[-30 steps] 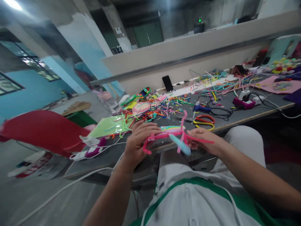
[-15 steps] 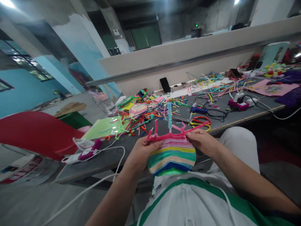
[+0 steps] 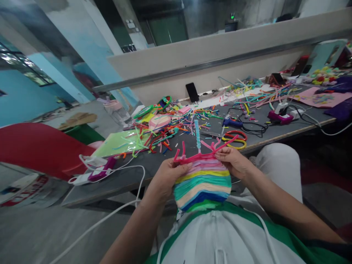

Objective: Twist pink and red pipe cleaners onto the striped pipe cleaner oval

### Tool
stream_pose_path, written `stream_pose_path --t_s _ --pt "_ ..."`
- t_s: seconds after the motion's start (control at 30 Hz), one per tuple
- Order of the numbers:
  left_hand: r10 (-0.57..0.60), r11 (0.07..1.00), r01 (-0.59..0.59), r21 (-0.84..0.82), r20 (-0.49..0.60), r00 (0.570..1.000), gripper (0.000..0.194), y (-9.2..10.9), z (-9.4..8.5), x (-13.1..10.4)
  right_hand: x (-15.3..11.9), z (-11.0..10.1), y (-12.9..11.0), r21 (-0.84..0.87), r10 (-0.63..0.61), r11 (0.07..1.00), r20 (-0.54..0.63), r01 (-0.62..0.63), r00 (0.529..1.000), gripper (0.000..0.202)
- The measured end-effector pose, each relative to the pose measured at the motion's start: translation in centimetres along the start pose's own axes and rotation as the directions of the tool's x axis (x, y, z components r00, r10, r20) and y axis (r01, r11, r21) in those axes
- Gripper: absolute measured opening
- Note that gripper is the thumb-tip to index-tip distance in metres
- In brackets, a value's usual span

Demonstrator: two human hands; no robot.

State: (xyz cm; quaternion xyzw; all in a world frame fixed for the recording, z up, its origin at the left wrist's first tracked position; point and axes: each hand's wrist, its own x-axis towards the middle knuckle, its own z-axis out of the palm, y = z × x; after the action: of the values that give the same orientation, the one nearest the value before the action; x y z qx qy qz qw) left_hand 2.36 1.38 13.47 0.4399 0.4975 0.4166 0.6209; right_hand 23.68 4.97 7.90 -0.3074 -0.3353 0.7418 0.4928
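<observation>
A rounded piece striped in pink, yellow, teal, cream, blue and green (image 3: pixel 203 187) is held up in front of my lap. Its top edge carries a pink fuzzy strip with branching ends (image 3: pixel 189 158), and a light blue fuzzy stem (image 3: pixel 197 134) stands up from the middle. My left hand (image 3: pixel 172 174) pinches the upper left edge, thumb on the front. At the upper right edge, my right hand (image 3: pixel 232 159) pinches the piece by the pink strip; some of its fingers are hidden behind.
On the dark table (image 3: pixel 129 183) lie scattered fuzzy stems (image 3: pixel 165 135), scissors (image 3: pixel 235 139), a blue glue gun (image 3: pixel 232 123), a phone (image 3: pixel 192 92) and power strips (image 3: pixel 280 116) with cables. A red chair (image 3: pixel 41 150) stands at the left.
The view has tilted down slightly. Both hands keep their hold on the striped piece, which now shows more of its lower part and appears a little flatter to view.
</observation>
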Motion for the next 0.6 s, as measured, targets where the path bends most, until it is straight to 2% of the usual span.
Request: stream_pose_path --t_s 0.3,0.6 --pt "-0.051 0.999 0.051 0.009 0.011 0.999 0.032 -0.8 -0.5 0.4 0.2 -0.2 1.5 -0.051 -0.064 0.997 -0.093 0.060 0.994 0.020" --pt "-0.061 0.998 0.061 -0.007 -0.001 0.998 0.036 -1.2 -0.4 0.6 0.3 -0.7 2.3 -0.126 -0.093 0.988 -0.072 0.084 0.993 0.020"
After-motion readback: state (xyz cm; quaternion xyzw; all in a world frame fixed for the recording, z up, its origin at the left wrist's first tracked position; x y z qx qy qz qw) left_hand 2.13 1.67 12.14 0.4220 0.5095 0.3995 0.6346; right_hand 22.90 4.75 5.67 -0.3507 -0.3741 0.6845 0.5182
